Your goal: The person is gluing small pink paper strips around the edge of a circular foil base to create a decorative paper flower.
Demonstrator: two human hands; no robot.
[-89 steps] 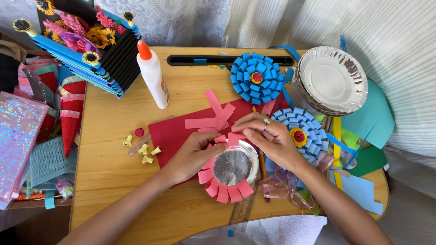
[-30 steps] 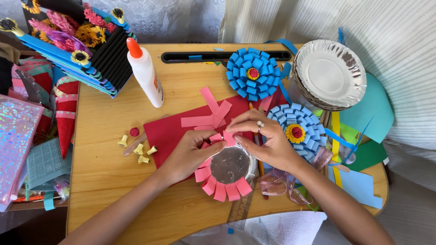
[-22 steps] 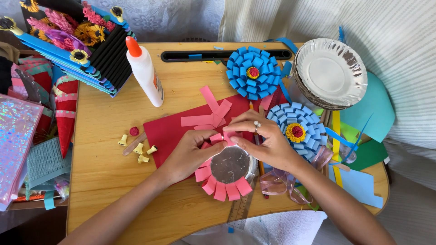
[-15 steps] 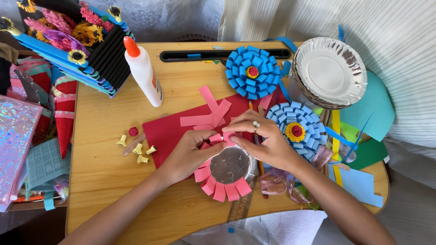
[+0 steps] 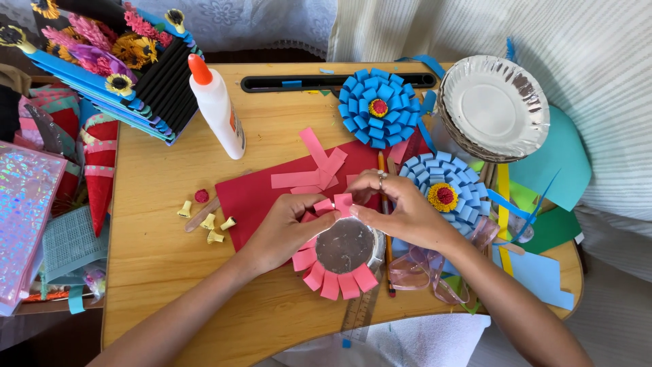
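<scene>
pressing pink loop (image 5: 343, 202) | both hands (image 5: 353, 217) | silver disc (image 5: 344, 246)

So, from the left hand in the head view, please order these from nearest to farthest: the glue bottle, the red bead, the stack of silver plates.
1. Red bead, on the table to the left of the left hand.
2. Glue bottle, farther up and left, standing.
3. Stack of silver plates, far right at the table's back edge, beyond the right hand.
</scene>
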